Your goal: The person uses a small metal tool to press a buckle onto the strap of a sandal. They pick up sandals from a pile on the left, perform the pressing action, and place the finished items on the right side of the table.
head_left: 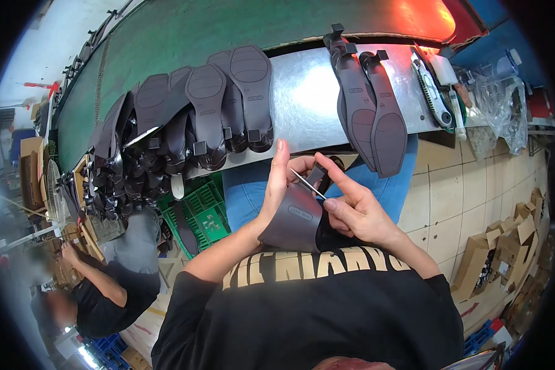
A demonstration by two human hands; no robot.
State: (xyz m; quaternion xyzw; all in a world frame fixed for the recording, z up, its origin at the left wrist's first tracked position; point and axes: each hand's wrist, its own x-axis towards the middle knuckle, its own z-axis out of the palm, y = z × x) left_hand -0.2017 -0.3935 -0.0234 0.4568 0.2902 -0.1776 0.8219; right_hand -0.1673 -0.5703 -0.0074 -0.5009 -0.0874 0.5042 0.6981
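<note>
A metal worktop [302, 98] runs across the upper part of the view, with a green belt [166, 37] behind it. On its left lies a crowded row of dark heeled shoes [191, 117], soles up, and on its right a separate pair of dark shoes [373, 105], soles up with heels pointing away, toes overhanging the near edge. Clear plastic bags [502, 105] sit at the far right, and a green crate [203, 213] stands on the floor below the worktop, beside another person [111, 283] crouched at lower left. In front of the chest, the left hand [277, 179] is closed around a dark shoe [293, 219], sole facing up, its long axis running from the body up and away, heel end toward the worktop. The right hand [357, 209] pinches a thin metal tool [307, 184] between thumb and fingers, slanted with its tip toward the upper left, over the heel end of the shoe.
</note>
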